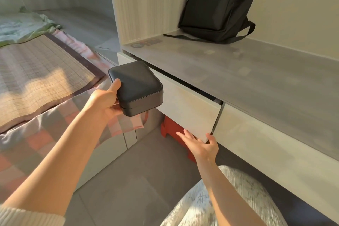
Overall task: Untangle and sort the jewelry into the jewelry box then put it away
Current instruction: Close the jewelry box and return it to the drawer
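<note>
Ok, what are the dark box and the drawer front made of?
The dark grey rounded jewelry box looks like matte leather or imitation: padded lid, seamed rim. The pale thin-edged drawer front looks like matte laminated board, possibly painted.

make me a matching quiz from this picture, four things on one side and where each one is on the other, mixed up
1 jewelry box
2 backpack
3 drawer
4 red object

a on the desk top
b low down, under the drawer
c held in the left hand
d pulled partly out, right hand at its lower corner

Pairs: 1-c, 2-a, 3-d, 4-b
</note>
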Tool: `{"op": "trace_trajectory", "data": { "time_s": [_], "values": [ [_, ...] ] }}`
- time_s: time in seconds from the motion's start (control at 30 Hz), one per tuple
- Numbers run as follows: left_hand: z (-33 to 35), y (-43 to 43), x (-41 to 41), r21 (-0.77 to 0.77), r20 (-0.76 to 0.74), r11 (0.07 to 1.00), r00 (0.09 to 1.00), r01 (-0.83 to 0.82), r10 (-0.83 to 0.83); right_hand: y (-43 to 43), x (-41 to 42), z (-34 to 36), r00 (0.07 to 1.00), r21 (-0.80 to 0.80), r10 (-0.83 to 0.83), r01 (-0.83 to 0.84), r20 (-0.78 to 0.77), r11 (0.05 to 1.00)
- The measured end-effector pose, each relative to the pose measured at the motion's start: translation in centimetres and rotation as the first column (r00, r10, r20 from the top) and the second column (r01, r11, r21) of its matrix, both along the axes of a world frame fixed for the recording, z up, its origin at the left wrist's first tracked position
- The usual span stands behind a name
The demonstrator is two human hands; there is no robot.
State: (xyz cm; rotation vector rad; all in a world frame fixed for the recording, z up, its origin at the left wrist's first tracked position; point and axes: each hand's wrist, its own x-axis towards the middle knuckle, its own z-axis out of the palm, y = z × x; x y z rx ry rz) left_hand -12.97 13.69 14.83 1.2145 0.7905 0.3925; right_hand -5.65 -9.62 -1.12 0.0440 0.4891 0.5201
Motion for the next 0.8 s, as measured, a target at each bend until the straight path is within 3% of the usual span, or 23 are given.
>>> {"op": "trace_trajectory", "data": {
  "time_s": [0.07, 0.17, 0.37, 0.53, 0.67, 0.8],
  "values": [
    [0.1, -0.4, -0.2, -0.001, 0.000, 1.000, 1.000, 0.014, -0.014, -0.6, -0.8, -0.9, 0.998, 0.143, -0.040, 0.033, 0.046, 0.989],
    [0.2, -1.4, -0.5, -0.004, 0.016, 1.000, 1.000, 0.024, -0.024, -0.5, -0.7, -1.0, 0.997, 0.200, -0.069, 0.064, 0.018, 0.978],
    [0.7, -2.8, -0.7, 0.002, 0.024, 0.999, 0.998, 0.051, -0.051, -0.8, 1.2, 0.6, 0.993, -0.133, 0.086, -0.095, -0.076, 0.987],
    [1.5, -3.5, -0.8, 0.002, 0.051, 0.998, 0.996, 0.067, -0.067, -0.8, 1.1, 1.2, 0.995, -0.332, 0.017, -0.050, -0.103, 0.942],
    [2.4, -3.9, -0.7, 0.008, 0.078, 0.997, 0.994, 0.074, -0.074, -0.3, -0.3, 1.0, 0.989, -0.389, 0.023, -0.078, -0.145, 0.918],
    [3.0, -3.5, -0.8, 0.004, 0.045, 0.995, 0.994, 0.096, -0.096, 1.2, -3.6, 1.2, 0.963, -0.417, 0.128, -0.220, -0.238, 0.882]
  ]
}}
